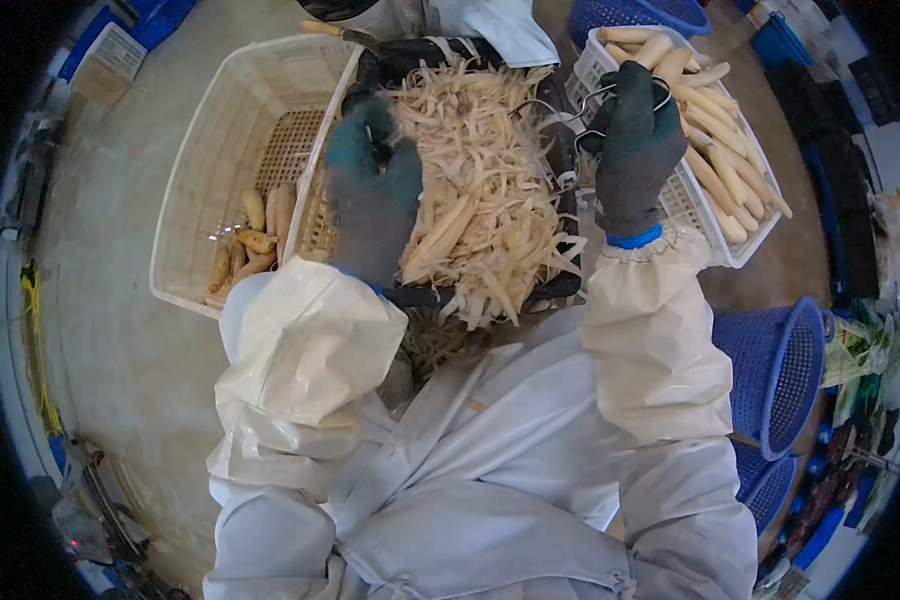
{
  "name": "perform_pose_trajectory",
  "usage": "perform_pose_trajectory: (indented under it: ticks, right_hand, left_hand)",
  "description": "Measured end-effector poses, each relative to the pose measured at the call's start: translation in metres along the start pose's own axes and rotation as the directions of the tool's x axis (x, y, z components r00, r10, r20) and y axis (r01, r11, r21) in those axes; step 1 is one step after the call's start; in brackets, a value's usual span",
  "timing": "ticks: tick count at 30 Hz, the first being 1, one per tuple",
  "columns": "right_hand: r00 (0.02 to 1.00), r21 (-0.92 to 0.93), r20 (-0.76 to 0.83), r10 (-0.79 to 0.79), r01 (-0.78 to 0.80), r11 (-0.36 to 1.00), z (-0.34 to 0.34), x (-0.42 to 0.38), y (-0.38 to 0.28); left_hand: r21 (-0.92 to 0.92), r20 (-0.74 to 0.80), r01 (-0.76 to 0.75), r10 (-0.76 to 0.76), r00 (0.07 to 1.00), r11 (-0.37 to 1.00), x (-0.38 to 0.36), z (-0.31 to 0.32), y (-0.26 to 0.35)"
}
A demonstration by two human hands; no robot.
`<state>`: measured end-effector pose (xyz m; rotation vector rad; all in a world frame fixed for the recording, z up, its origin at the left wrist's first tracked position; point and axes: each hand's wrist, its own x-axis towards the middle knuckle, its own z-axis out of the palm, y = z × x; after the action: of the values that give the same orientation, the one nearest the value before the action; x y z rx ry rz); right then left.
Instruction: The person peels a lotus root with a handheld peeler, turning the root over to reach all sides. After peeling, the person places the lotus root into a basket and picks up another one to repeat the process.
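Observation:
Pale peelings (490,170) fill a black-lined container in front of me. My left hand (373,190), in a green and grey glove, is over the container's left edge; its fingers are blurred, and whether it holds anything is unclear. On the right, my right hand (634,145), gloved alike, has its fingers wrapped round a bent metal wire tool (568,115) that reaches over the peelings. A white crate (760,235) beyond that hand holds several peeled roots (715,130). Several unpeeled roots (255,235) lie in the white basket (195,180) at the left.
Blue perforated baskets (770,365) stand at the right, near my right sleeve. Another blue basket (635,15) is at the top. A knife (355,37) with a wooden handle lies at the container's far edge, near a pale blue cloth (500,30).

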<state>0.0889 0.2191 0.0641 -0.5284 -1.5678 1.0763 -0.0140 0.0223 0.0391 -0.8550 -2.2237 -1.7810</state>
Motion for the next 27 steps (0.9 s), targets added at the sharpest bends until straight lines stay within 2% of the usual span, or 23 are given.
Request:
perform_pose_trajectory:
  ticks: [1,2,3,4,5,6,7,8,9,10,11,12,14,15,17,18,19,21,22,23,24,25,27]
  right_hand:
    - [0.998,0.073,-0.011,0.06,-0.059,0.996,0.0,0.002,-0.001]
    - [0.994,0.081,-0.018,0.109,-0.107,0.991,0.001,0.002,-0.004]
    - [0.994,0.082,-0.019,0.109,-0.107,0.991,0.001,0.001,-0.007]
    - [0.983,0.156,0.018,0.183,-0.183,0.971,0.001,-0.002,-0.011]
    - [0.966,0.226,0.06,0.253,-0.26,0.939,0.002,-0.004,-0.015]
    - [0.965,0.227,0.06,0.255,-0.262,0.938,0.003,-0.005,-0.016]
    - [0.962,0.239,0.062,0.267,-0.274,0.932,0.004,-0.006,-0.017]
    - [0.958,0.251,0.064,0.279,-0.286,0.925,0.005,-0.007,-0.017]
    - [0.957,0.25,0.065,0.282,-0.289,0.924,0.007,-0.008,-0.017]
    - [0.967,0.238,0.069,0.247,-0.256,0.937,0.008,-0.009,-0.015]
    - [0.974,0.226,0.072,0.213,-0.224,0.948,0.009,-0.01,-0.014]
    - [0.974,0.225,0.07,0.217,-0.228,0.947,0.01,-0.013,-0.013]
    - [0.966,0.168,0.105,0.236,-0.251,0.953,0.011,-0.018,-0.011]
    - [0.964,0.164,0.107,0.245,-0.26,0.952,0.011,-0.021,-0.01]
    - [0.98,0.114,0.183,0.077,-0.099,0.989,0.013,-0.027,-0.007]
    - [0.978,0.119,0.189,0.086,-0.109,0.987,0.015,-0.03,-0.005]
    - [0.984,0.052,0.18,0.014,-0.024,0.998,0.016,-0.03,-0.002]
    - [0.976,-0.09,0.173,-0.133,0.15,0.985,0.017,-0.03,0.0]
    - [0.976,-0.091,0.175,-0.129,0.146,0.985,0.017,-0.028,-0.001]
    - [0.977,-0.048,0.127,-0.174,0.181,0.982,0.018,-0.024,-0.008]
    - [0.973,-0.008,0.074,-0.216,0.218,0.976,0.019,-0.021,-0.012]
    - [0.974,-0.008,0.072,-0.215,0.216,0.976,0.015,-0.017,-0.008]
    - [0.995,-0.018,0.097,-0.031,0.033,0.999,0.002,-0.002,0.004]
  left_hand:
    - [0.165,-0.163,-0.167,0.193,0.967,0.972,0.007,0.001,-0.006]
    - [0.165,-0.164,-0.168,0.195,0.967,0.972,0.008,0.002,-0.013]
    - [0.201,-0.101,-0.215,0.238,0.966,0.956,0.006,0.004,-0.019]
    - [0.233,-0.036,-0.263,0.278,0.96,0.936,0.004,0.005,-0.026]
    - [0.235,-0.034,-0.263,0.279,0.96,0.936,0.001,0.004,-0.023]
    - [0.023,0.108,0.005,-0.008,0.994,1.0,-0.008,0.004,-0.02]
    - [-0.139,0.298,0.309,-0.258,0.919,0.941,-0.015,0.004,-0.017]
    - [-0.222,0.34,0.425,-0.339,0.877,0.877,-0.017,0.006,-0.01]
    - [-0.221,0.34,0.428,-0.342,0.876,0.877,-0.02,0.007,-0.003]
    - [-0.129,0.28,0.178,-0.137,0.95,0.976,-0.021,0.008,0.003]
    - [-0.02,0.245,-0.084,0.086,0.966,0.996,-0.022,0.009,0.007]
    - [-0.019,0.25,-0.082,0.084,0.965,0.996,-0.022,0.011,0.011]
    - [0.006,0.254,-0.301,0.289,0.923,0.954,-0.023,0.013,0.013]
    - [0.009,0.258,-0.293,0.281,0.924,0.956,-0.024,0.013,0.012]
    - [0.058,0.373,-0.39,0.343,0.862,0.919,-0.024,0.011,0.008]
    - [0.069,0.347,-0.396,0.35,0.87,0.916,-0.025,0.011,0.006]
    - [0.079,0.35,-0.392,0.343,0.872,0.917,-0.027,0.01,0.006]
    - [-0.012,0.312,-0.149,0.145,0.939,0.989,-0.03,0.008,0.008]
    - [-0.01,0.314,-0.145,0.141,0.939,0.989,-0.027,0.006,0.009]
    - [-0.094,0.234,0.052,-0.029,0.972,0.994,-0.019,0.005,0.008]
    - [-0.191,0.171,0.237,-0.206,0.964,0.952,-0.012,0.003,0.005]
    - [-0.189,0.173,0.237,-0.205,0.963,0.953,-0.006,0.002,-0.006]
    - [0.036,0.254,0.313,-0.311,0.916,0.949,0.0,0.001,-0.044]
